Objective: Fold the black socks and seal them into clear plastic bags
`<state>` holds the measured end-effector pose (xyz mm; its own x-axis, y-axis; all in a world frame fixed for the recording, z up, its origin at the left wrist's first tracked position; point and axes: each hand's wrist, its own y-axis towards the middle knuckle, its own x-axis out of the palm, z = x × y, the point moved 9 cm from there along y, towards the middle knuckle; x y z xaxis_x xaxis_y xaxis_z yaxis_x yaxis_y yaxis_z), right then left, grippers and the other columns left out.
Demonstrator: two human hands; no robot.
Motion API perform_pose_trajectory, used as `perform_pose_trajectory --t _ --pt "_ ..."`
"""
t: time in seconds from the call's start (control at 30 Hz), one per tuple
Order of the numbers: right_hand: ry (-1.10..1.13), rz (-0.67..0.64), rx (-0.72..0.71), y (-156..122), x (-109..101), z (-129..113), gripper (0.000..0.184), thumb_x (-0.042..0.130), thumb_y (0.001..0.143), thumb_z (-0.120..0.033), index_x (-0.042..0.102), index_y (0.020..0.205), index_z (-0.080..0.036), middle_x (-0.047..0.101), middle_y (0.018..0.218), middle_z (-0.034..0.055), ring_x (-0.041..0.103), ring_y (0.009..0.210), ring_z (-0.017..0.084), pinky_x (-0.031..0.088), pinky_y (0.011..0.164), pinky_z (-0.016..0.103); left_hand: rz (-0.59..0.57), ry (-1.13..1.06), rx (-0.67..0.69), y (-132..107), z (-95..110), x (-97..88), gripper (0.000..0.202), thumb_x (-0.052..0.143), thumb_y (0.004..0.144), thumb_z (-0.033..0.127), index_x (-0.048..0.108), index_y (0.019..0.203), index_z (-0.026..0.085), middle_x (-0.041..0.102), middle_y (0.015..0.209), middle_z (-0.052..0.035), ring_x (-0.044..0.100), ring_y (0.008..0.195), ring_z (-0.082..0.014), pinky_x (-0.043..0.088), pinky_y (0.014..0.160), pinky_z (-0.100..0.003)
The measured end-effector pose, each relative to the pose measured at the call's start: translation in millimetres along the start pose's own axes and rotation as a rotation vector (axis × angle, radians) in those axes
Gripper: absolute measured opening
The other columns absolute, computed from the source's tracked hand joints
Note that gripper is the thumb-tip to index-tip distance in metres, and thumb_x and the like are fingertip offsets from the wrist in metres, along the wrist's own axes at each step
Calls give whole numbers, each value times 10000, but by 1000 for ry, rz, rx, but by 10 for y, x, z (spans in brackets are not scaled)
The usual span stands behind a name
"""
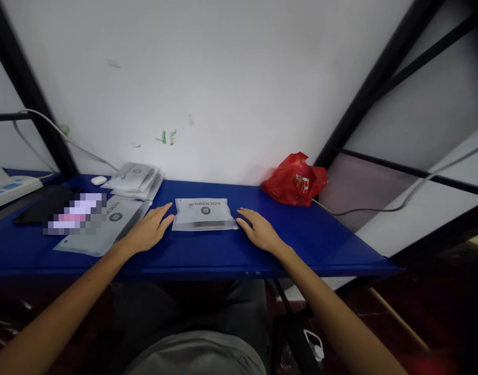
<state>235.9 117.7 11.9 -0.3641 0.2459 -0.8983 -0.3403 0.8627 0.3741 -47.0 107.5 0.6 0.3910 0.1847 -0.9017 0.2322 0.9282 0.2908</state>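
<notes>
A frosted zip bag (192,216) printed with a dark logo lies flat on the blue table (208,252), its lettering upside down to me. Something dark shows through the side nearest me. My left hand (151,227) rests open just left of this bag, fingers stretched forward, beside a larger frosted bag (94,237). On the other side, my right hand (259,229) is open, its fingertips close to the bag's right edge. Neither hand visibly grips anything.
Behind my left hand sits a stack of similar frosted bags (133,177), near a small white case (99,180). A red plastic bag (289,182) stands at the back right against the wall. A power strip (16,188) and a black flat object (34,208) are far left.
</notes>
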Motion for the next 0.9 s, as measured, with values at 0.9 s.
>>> perform_pose_trajectory --t 0.9 --pt "58 -79 44 -80 243 212 498 331 933 -432 554 1267 -137 486 1366 135 403 1306 259 301 1100 457 -72 184 -33 544 1163 655 666 272 915 538 265 1440 129 220 1511 -171 154 1386 -366 171 1070 -611"
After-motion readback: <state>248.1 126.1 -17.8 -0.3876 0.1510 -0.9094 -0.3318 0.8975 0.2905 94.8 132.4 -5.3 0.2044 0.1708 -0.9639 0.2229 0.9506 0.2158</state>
